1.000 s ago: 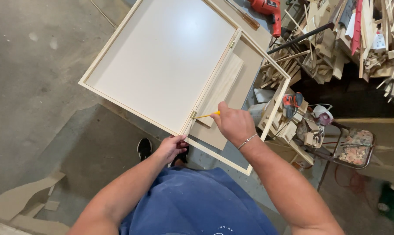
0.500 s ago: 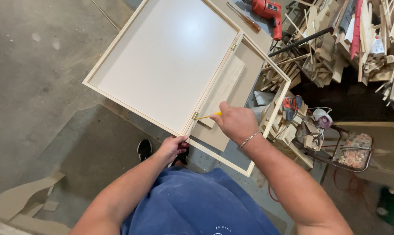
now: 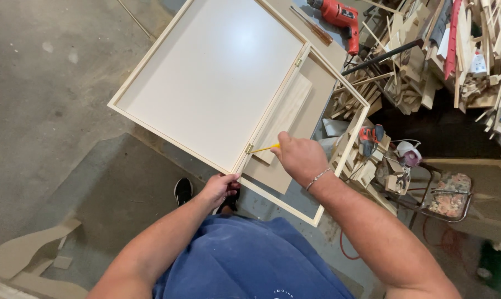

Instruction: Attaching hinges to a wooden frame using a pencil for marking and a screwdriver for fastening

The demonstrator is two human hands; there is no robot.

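Observation:
A white framed door panel (image 3: 212,77) lies open, hinged to a pale wooden frame (image 3: 342,160). My right hand (image 3: 298,157) grips a yellow-handled screwdriver (image 3: 264,148) whose tip meets the brass hinge (image 3: 249,149) at the near end of the joint. My left hand (image 3: 219,188) clasps the near corner of the frame just below that hinge. A second hinge (image 3: 299,62) sits at the far end. A loose board (image 3: 286,116) lies inside the frame.
A red power drill (image 3: 340,15) lies on a bench past the frame. Piles of wood offcuts (image 3: 427,61) fill the upper right. A stool with tools (image 3: 447,196) stands right. My black shoe (image 3: 182,191) rests on the concrete floor (image 3: 45,99).
Both hands stay at the near hinge with the screwdriver. The view has shifted slightly; the panel and frame have not visibly moved.

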